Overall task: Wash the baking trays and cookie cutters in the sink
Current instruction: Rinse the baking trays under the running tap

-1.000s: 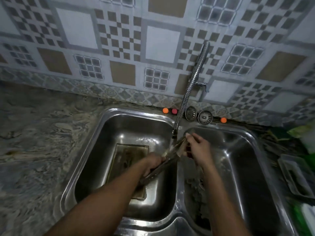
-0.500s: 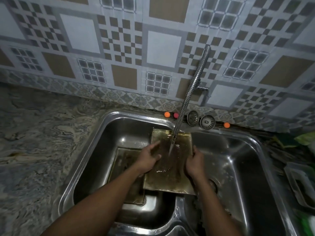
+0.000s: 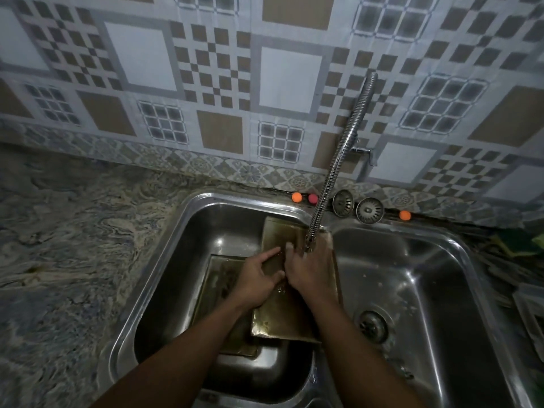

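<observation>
Left hand: fingers straight, flat on tray.
Right hand: spread, pressing tray.
Tap: outlet at right hand's fingertips.

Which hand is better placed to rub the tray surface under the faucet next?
Right. The right hand lies flat on the middle of the tray, directly below the faucet spout; the left hand rests at its left edge, likely steadying it.
</observation>
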`<act>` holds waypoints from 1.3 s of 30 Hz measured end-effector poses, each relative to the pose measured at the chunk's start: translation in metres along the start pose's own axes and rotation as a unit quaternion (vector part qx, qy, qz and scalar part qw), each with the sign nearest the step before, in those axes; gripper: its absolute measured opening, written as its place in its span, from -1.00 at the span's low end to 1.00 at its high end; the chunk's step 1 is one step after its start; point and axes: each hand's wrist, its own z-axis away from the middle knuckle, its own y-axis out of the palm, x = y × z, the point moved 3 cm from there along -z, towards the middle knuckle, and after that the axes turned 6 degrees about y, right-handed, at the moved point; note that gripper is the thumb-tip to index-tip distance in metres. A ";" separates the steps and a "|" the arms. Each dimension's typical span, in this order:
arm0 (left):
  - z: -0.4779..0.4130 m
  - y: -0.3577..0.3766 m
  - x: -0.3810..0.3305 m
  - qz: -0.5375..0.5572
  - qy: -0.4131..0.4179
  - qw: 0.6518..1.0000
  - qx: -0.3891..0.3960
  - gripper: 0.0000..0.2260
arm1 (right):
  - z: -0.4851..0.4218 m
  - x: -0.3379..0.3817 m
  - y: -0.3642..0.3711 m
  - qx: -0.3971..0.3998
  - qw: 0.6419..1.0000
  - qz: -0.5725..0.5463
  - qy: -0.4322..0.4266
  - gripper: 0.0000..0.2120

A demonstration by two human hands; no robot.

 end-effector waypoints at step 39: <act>-0.061 0.058 0.008 0.048 -0.017 0.990 -0.135 -0.52 | 0.057 -0.089 -0.079 -0.019 0.982 0.133 -0.133 -0.75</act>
